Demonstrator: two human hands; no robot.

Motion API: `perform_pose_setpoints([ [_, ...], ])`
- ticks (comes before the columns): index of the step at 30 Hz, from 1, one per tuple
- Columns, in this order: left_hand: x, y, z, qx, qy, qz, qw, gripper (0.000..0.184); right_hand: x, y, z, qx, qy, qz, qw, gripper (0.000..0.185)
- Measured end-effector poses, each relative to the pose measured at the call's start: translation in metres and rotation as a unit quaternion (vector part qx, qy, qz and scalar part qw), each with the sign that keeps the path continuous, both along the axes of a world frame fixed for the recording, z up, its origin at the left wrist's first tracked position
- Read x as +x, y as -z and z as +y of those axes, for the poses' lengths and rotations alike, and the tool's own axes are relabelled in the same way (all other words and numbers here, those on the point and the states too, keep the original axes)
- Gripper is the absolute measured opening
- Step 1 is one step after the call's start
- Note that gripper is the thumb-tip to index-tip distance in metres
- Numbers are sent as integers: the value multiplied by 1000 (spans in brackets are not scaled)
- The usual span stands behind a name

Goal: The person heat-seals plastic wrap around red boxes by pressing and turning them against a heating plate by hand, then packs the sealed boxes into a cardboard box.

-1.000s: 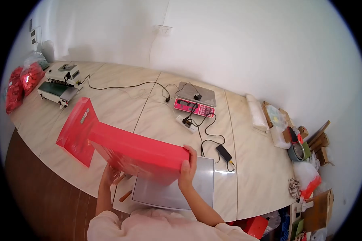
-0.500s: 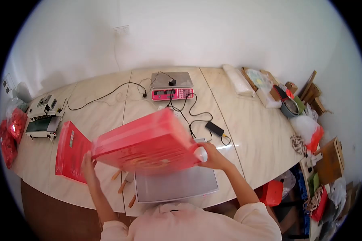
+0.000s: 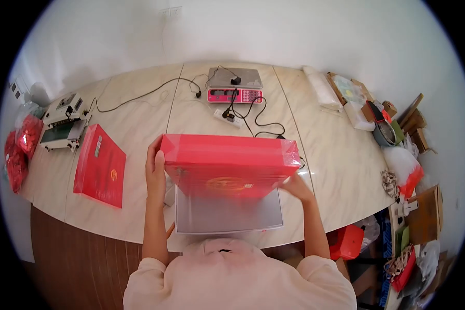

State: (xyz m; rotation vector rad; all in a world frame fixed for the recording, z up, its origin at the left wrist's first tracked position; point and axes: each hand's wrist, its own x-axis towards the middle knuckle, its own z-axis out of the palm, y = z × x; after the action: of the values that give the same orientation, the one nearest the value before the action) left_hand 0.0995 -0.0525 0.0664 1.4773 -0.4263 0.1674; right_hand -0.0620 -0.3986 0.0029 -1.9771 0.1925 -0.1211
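Note:
A large red box point(image 3: 225, 170) in clear, glossy film is tilted up on edge over a flat grey panel with a pale rim point(image 3: 230, 218) at the table's near edge. Its wide face with a gold emblem leans towards me. My left hand point(image 3: 156, 164) grips its left end, thumb in front and fingers around the side. My right hand point(image 3: 298, 188) is closed at the lower right corner, slightly blurred, its fingertips partly hidden by the box. Whether the box rests on the panel, I cannot tell. To the left lies a second red wrapped box point(image 3: 102, 168).
Behind the box stands a pink-fronted scale point(image 3: 235, 95) with black cables and a power strip point(image 3: 227, 118). A small white machine point(image 3: 64, 124) and red bags point(image 3: 28, 137) are at left. Bags, cartons and a pot point(image 3: 385, 135) crowd the right edge.
The box has turned from a slant to nearly level and squared up in front of me. My left hand has moved up its left end. The view has shifted slightly.

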Motion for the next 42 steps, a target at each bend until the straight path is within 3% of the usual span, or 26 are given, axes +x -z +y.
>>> perform_pose_setpoints([
  [1, -1, -1, 0, 25, 24, 11, 999, 57, 1, -27, 10, 74, 20, -108, 991, 93],
  [2, 1, 3, -3, 28, 24, 20, 999, 57, 2, -54, 21, 138, 23, -215, 967, 89],
  [4, 6, 13, -11, -84, 86, 38, 992, 68, 12, -80, 31, 64, 88, -300, 948, 63],
  [6, 6, 10, -14, -62, 89, 28, 994, 75, 22, -85, 48, 61, 151, -294, 942, 42],
  [9, 6, 9, -17, -92, 75, 27, 993, 69, 36, -61, 51, -9, 177, -376, 909, 32],
  [12, 8, 12, -15, -85, 73, 31, 993, 71, 35, -64, 54, 42, 194, -366, 909, 33],
  [42, 15, 22, -14, -99, 65, 30, 993, 75, 35, -59, 50, 27, 168, -390, 905, 34],
])
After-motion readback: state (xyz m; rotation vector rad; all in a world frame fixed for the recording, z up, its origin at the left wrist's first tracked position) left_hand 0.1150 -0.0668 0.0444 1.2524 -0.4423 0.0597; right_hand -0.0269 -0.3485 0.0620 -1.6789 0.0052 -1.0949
